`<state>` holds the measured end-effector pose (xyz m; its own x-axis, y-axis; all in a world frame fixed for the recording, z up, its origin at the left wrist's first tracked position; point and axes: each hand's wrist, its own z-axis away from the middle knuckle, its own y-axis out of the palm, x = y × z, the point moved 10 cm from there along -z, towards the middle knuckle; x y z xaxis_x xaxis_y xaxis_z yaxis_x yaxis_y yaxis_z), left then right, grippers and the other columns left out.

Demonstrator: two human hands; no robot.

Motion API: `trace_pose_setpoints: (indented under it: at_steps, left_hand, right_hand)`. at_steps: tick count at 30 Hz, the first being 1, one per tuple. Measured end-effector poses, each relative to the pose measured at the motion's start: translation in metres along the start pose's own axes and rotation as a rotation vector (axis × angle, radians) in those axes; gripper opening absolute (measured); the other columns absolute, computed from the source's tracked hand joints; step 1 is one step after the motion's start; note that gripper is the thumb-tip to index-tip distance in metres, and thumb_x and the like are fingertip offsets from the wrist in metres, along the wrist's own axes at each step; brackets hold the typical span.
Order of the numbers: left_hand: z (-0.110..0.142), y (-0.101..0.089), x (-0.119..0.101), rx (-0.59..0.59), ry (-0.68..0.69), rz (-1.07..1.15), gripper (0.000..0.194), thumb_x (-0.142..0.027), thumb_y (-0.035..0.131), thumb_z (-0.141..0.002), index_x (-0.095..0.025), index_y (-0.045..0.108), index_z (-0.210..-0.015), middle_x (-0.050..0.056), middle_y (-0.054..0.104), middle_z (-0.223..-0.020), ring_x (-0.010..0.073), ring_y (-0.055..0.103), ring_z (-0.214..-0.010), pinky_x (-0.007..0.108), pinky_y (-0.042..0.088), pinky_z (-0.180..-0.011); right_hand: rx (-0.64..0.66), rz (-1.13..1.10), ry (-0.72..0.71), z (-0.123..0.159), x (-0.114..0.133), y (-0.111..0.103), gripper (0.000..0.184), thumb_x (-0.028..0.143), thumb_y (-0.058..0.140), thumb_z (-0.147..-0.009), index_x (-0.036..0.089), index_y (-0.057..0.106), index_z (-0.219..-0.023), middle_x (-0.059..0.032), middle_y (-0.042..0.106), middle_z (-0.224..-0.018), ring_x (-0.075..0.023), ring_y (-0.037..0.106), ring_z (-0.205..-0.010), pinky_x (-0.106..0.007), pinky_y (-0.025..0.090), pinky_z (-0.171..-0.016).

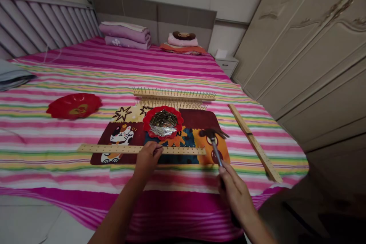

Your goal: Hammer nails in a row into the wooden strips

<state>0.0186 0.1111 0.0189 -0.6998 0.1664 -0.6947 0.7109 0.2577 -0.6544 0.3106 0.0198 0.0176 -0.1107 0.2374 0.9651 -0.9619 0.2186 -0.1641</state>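
Note:
My right hand (233, 187) is wrapped round the handle of a claw hammer (215, 143), its head raised over the right end of a patterned mat. With fingertips pinched together, my left hand (148, 156) rests on a long wooden strip (114, 149) dotted with holes. Whatever the pinch holds is too small to make out. Several nails stand upright in the strip to the right of that hand. Just beyond it, a red scalloped dish (146, 124) holds a heap of loose nails (164, 119), with brighter silvery ones at the near side.
Behind the dish lie wooden strips (174, 93) bristling with nails. More strips (259, 148) lie at the right. A red plate (74, 106) is on the left of the striped bed cover (51, 137). Folded bedding (126, 35) sits by the headboard; a wardrobe (311, 45) borders the right side.

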Motion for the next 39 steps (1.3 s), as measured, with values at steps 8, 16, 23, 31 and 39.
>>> trace_pose_setpoints:
  at_steps: [8, 16, 23, 31, 39]
  left_hand:
    - [-0.055, -0.011, -0.021, 0.074, 0.034, -0.293, 0.019, -0.025, 0.052, -0.077, -0.021, 0.069, -0.085, 0.005, 0.066, -0.088, 0.0182, 0.06, -0.084, 0.028, 0.045, -0.077]
    - [-0.094, 0.045, -0.023, 0.319, 0.093, -0.61, 0.021, -0.015, 0.052, -0.072, -0.02, 0.071, -0.079, 0.007, 0.065, -0.082, 0.0193, 0.06, -0.08, 0.027, 0.043, -0.071]
    - [-0.095, 0.027, -0.018, 0.221, 0.117, -0.367, 0.018, -0.025, 0.049, -0.074, -0.02, 0.065, -0.065, 0.005, 0.063, -0.074, 0.0162, 0.057, -0.067, 0.025, 0.039, -0.061]
    - [-0.079, -0.006, -0.002, 0.184, -0.249, 0.376, 0.019, -0.037, 0.064, -0.059, -0.02, 0.065, -0.068, -0.002, 0.064, -0.063, 0.0129, 0.054, -0.057, 0.024, 0.04, -0.056]
    - [-0.031, -0.037, 0.026, 0.048, -0.444, 0.671, 0.03, -0.035, 0.074, -0.05, -0.016, 0.062, -0.069, -0.004, 0.057, -0.057, 0.0072, 0.046, -0.05, 0.021, 0.037, -0.049]
  right_hand:
    - [-0.176, -0.466, 0.303, 0.005, -0.11, -0.031, 0.047, 0.057, 0.059, -0.071, 0.023, 0.054, -0.104, 0.0118, 0.041, -0.047, -0.0039, 0.029, -0.029, -0.012, 0.022, -0.026]
    - [-0.178, -0.497, 0.323, -0.005, -0.126, -0.032, 0.052, 0.06, 0.059, -0.07, 0.022, 0.054, -0.105, 0.0119, 0.042, -0.045, -0.0031, 0.028, -0.027, -0.011, 0.021, -0.024]
    - [-0.175, -0.524, 0.337, -0.004, -0.123, -0.031, 0.047, 0.058, 0.057, -0.072, 0.023, 0.055, -0.104, 0.0112, 0.043, -0.047, -0.0031, 0.029, -0.028, -0.011, 0.02, -0.025]
    - [-0.181, -0.51, 0.301, -0.001, -0.112, -0.03, 0.043, 0.053, 0.055, -0.076, 0.022, 0.055, -0.105, 0.0108, 0.044, -0.048, -0.0025, 0.029, -0.03, -0.01, 0.02, -0.027]
    - [-0.17, -0.526, 0.322, -0.001, -0.114, -0.029, 0.041, 0.05, 0.057, -0.074, 0.021, 0.055, -0.102, 0.0103, 0.044, -0.048, -0.0032, 0.03, -0.03, -0.01, 0.02, -0.027]
